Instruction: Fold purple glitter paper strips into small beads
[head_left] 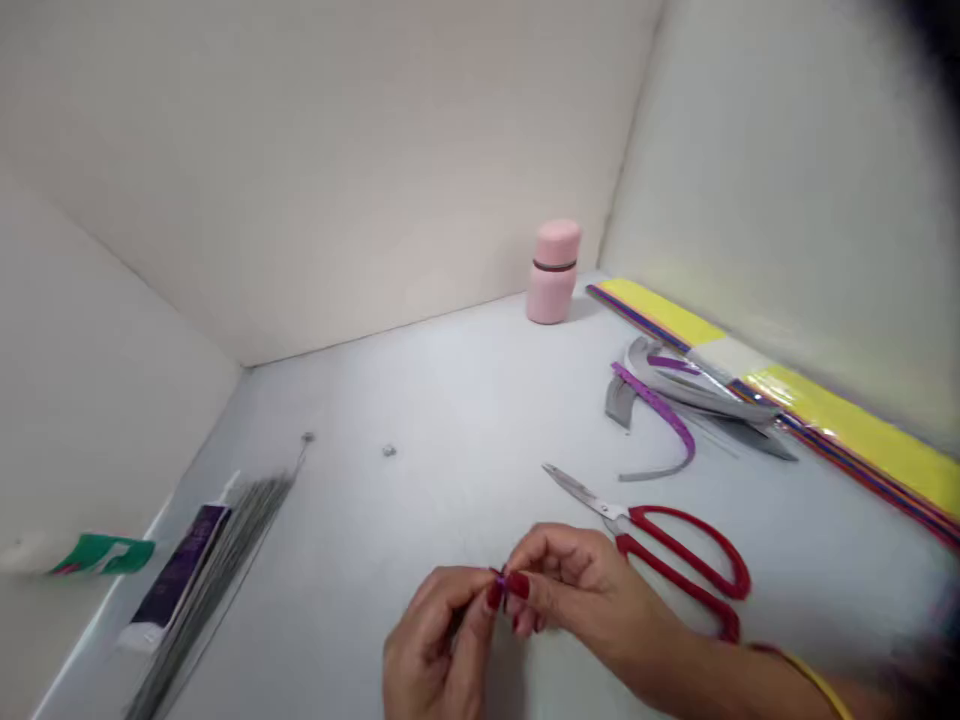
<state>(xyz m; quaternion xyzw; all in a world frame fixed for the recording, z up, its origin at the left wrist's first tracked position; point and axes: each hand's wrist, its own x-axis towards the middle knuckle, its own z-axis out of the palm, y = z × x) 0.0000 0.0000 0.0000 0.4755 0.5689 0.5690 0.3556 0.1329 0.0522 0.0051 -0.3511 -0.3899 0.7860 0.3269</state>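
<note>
Near the bottom centre, my left hand [446,640] and my right hand [577,590] meet fingertip to fingertip. Both pinch a small purple piece [501,580], mostly hidden by the fingers. Just right of my right hand lie scissors [616,512] with red handles, their blades pointing to the upper left. Beyond them curls a purple strip [664,410] with a grey end, beside a loose pile of grey strips [712,395].
A pink bottle [553,272] stands at the back wall. Yellow-topped sheets [862,425] lie along the right wall. On the left are thin wires [217,590], a purple tube [180,575] and a green-and-white tube [105,555]. A tiny silvery bit [389,451] lies mid-table.
</note>
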